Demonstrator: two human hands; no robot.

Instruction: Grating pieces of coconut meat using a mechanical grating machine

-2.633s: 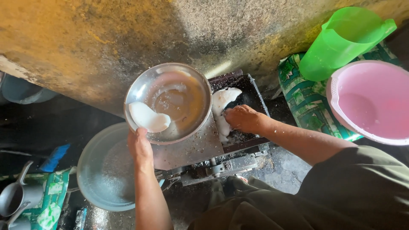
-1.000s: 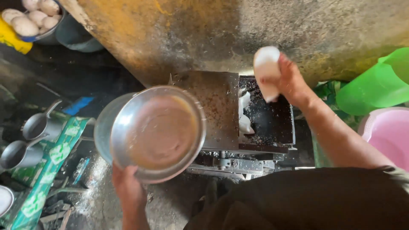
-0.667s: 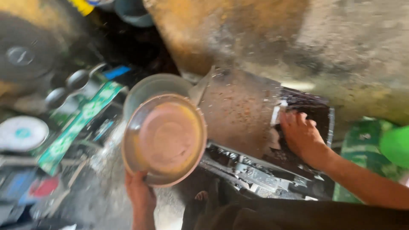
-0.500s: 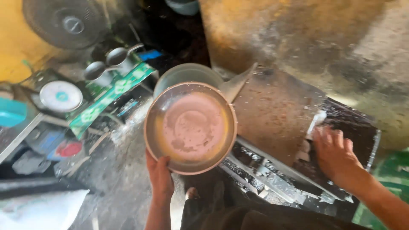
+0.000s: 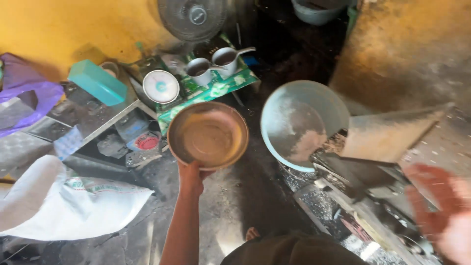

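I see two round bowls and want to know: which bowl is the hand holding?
The left hand holds the metal bowl, up off the floor. The pale blue bowl sits untouched under the machine's chute.

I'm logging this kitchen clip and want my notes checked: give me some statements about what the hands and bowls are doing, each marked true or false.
1. The left hand grips the metal bowl by its near rim. True.
2. The metal bowl is full of white pieces. False: its inside looks bare, apart from a dull film.
3. The right hand holds a cup. False: it is blurred and open, near the dark machine, and holds nothing that shows.
4. A pale blue basin sits below the machine's metal chute. True.
5. The two small metal pots stand inside the basin. False: they stand apart, on a green patterned sheet.
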